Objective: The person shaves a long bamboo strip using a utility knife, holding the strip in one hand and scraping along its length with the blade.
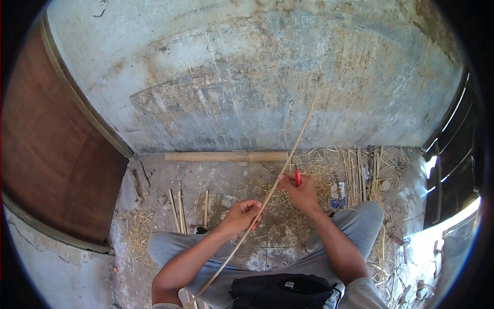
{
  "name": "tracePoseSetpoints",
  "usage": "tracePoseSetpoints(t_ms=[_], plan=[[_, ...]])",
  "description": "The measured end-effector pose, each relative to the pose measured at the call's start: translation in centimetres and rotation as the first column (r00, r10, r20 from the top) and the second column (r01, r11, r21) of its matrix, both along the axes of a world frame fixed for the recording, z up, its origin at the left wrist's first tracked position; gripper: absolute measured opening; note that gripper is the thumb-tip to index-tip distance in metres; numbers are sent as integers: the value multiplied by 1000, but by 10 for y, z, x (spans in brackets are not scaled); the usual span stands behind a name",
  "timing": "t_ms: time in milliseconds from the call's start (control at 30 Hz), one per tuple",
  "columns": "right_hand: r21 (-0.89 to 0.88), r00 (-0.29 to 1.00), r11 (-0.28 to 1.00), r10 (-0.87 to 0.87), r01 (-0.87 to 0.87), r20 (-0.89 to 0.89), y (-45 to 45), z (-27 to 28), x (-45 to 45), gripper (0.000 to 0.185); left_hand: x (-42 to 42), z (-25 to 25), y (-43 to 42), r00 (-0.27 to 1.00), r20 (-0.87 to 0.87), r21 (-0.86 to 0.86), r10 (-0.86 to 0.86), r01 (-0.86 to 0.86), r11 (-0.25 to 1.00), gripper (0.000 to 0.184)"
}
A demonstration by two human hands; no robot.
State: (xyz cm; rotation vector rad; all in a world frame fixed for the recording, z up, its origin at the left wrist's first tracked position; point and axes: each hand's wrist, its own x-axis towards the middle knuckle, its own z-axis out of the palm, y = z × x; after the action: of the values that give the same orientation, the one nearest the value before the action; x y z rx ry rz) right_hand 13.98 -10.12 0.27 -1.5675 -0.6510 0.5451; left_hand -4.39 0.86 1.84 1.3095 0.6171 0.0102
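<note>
A long thin bamboo strip (275, 186) runs diagonally from the lap up toward the wall. My left hand (244, 215) is closed around the strip near its middle. Farther up, my right hand (299, 189) touches the strip with its fingertips and also grips a red-handled tool (297, 177), whose blade is hard to make out. Pale shavings (293, 213) lie on the floor below the hands.
A thick bamboo pole (226, 156) lies along the wall's foot. Several strips (360, 175) stand at the right, near a small packet (338, 191). More strips (180, 211) are by the left knee. A plastic bag (129, 190) sits at the left, beside a brown door (62, 139).
</note>
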Motion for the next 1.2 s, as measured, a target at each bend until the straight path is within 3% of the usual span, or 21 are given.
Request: tracePoseSetpoints(t_ms=[33,100,300,400,500,567,633,700,767,833,900,1000,1067,1200], plan=[[0,1000,1000,4,-4,2,-1,8,-4,31,-1,-3,0,1000,-1,21,6,-6,1000,33],[-185,996,979,69,-79,-60,-5,23,-11,34,-1,-7,0,1000,1,46,15,-15,999,32],[-118,977,990,55,-81,-207,-2,-12,-7,27,-3,-5,-4,998,-56,175,-38,47,983,29],[-57,958,998,-3,-14,-287,-8,-10,-5,21,-10,-3,-12,990,-84,23,-111,114,993,31],[-134,958,991,-66,30,-279,-20,-6,5,17,-31,8,-26,982,-68,-5,-175,175,984,31],[-63,966,998,-1,-16,-259,-29,7,5,15,-51,9,-32,979,-3,4,-205,205,979,30],[5,967,998,65,-65,-245,-38,11,8,14,-76,15,-35,993,44,49,-111,109,993,30],[105,998,993,53,-50,-25,-50,8,21,14,-101,31,-42,999,28,156,-46,41,987,32],[66,992,996,-60,52,114,-75,38,30,13,-127,30,-47,990,69,464,120,-138,875,34],[86,969,973,-200,214,-142,-104,69,38,14,-145,37,-49,981,103,513,167,-196,835,35],[181,931,931,-269,317,-245,-134,93,41,17,-167,28,-46,955,73,637,286,-265,724,35],[262,903,877,-333,403,-273,-186,93,46,21,-193,18,-45,907,127,645,401,-383,662,32],[191,842,835,-454,517,-293,-220,87,43,20,-196,38,-43,871,202,674,448,-455,582,30],[47,787,802,-570,595,-235,-268,47,45,18,-214,32,-49,833,189,727,520,-474,496,27]])
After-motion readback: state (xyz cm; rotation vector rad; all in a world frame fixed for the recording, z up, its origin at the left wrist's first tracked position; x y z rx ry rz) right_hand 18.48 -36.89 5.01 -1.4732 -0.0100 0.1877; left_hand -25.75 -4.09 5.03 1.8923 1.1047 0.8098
